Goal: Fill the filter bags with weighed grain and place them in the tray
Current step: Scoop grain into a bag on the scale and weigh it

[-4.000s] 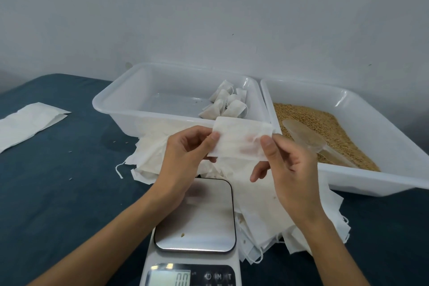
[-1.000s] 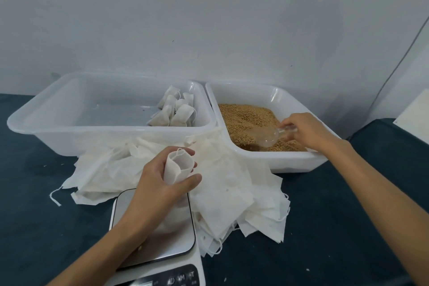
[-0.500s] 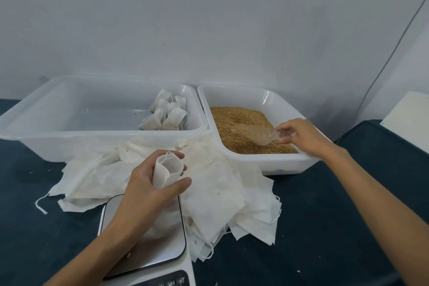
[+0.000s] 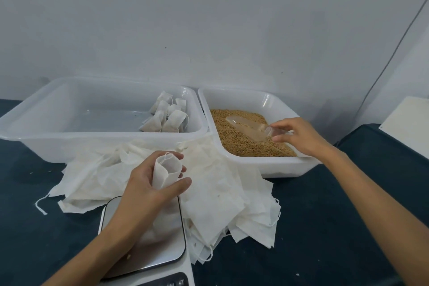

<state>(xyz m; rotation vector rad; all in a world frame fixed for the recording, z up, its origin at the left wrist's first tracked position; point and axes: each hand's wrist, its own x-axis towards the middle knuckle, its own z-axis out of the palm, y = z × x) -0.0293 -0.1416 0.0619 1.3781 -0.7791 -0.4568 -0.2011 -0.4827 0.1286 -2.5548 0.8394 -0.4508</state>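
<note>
Head view, left hand: our left hand (image 4: 148,189) is curled round an open filter bag (image 4: 166,173) and holds it mouth up, just above the scale (image 4: 144,242).
Head view, right hand: our right hand (image 4: 299,138) pinches the handle of the clear scoop (image 4: 249,127). The scoop lies low over the grain (image 4: 241,144) in the right tub (image 4: 274,167).
Head view, grain: it is all in the right tub. We see none in the bag yet, and we cannot tell if the scoop has any in it.
Head view, tray: the tray (image 4: 46,132) sits on the left, touching the tub. Some filled bags (image 4: 167,115) stand in its far right corner.
Head view, spare bags: a loose heap of empty bags (image 4: 220,195) lies on the worktop (image 4: 325,227) between the scale and the two boxes.
Head view, scale: only part of its screen shows at the bottom edge, so we cannot read a number.
What could go wrong, spill: the bag mouth is small and soft. If our left hand squeezes too hard, it may close, and grain would fall on the scale or the heap.
What could go wrong, carry: the scoop must cross from the tub to the bag. If we tip it on the way, grain drops on the worktop.
What could go wrong, weight: our left hand is close to the scale plate. If it leans there, we think the number would be wrong.
</note>
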